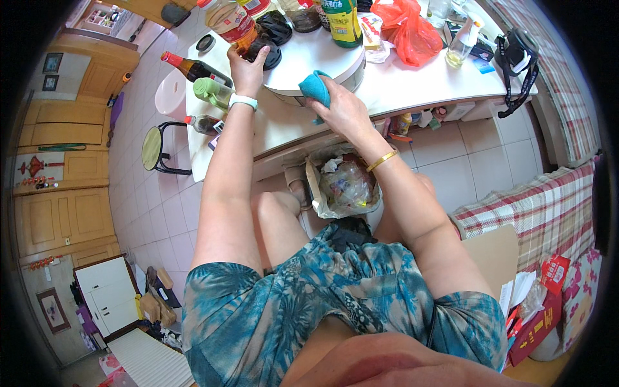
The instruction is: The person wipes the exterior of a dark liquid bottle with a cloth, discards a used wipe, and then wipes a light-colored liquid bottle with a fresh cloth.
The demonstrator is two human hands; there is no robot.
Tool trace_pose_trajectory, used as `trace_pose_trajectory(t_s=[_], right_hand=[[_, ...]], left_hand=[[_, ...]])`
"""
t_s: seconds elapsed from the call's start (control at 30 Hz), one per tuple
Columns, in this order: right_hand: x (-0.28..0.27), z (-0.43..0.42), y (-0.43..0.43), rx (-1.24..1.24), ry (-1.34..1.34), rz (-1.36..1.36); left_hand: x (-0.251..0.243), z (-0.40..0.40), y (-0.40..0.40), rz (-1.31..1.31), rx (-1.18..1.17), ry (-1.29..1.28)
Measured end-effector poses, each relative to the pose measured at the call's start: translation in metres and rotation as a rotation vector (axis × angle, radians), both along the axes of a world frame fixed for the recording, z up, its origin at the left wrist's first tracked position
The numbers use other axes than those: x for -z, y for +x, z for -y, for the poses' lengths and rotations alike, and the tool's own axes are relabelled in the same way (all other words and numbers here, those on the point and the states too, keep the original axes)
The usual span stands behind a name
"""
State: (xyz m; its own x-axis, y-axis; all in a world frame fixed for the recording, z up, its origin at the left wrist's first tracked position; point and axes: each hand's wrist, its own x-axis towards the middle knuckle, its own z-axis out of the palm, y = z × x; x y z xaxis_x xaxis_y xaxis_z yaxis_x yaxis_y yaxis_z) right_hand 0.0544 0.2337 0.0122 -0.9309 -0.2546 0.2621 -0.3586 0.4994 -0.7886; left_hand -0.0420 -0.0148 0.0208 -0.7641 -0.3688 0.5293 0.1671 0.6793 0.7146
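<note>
My left hand (245, 72) grips a dark glass jar (263, 52) at the left edge of a round white stand (309, 63); its fingers are partly hidden. A folded teal cloth (315, 90) is bunched in my right hand (344, 109), just in front of the stand's rim. On and around the stand are a plastic oil bottle (227, 22) with a red label, another dark jar (274, 26), and a green sauce bottle (342, 24) with a yellow label. Left of my left wrist lie a red-capped dark bottle (196, 68), a green-lidded pitcher (211, 92) and a cola-type bottle (202, 124).
The white table (411, 89) also bears a red plastic bag (411, 34), a glass cruet (462, 46) and a black camera with strap (517, 58). Below its front edge sits a lined rubbish bin (346, 184) between my legs. A stool (154, 149) stands left.
</note>
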Motion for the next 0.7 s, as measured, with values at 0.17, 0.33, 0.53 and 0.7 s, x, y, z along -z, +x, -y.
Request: trace_pose_trajectory(t_s=[0.17,0.33,0.53,0.7], right_hand=[[-0.01,-0.003,-0.006,-0.008,0.142,0.037],[-0.009,-0.007,-0.008,-0.008,0.156,0.044],[-0.002,-0.001,-0.012,-0.003,0.136,-0.029],[-0.004,-0.004,-0.015,-0.003,0.165,-0.009]], left_hand=[[0.002,0.009,-0.005,0.022,-0.038,-0.045],[0.003,0.001,-0.007,0.039,-0.031,0.007],[0.006,0.008,-0.01,0.032,-0.093,-0.063],[0.003,-0.001,-0.005,0.03,-0.151,-0.103]])
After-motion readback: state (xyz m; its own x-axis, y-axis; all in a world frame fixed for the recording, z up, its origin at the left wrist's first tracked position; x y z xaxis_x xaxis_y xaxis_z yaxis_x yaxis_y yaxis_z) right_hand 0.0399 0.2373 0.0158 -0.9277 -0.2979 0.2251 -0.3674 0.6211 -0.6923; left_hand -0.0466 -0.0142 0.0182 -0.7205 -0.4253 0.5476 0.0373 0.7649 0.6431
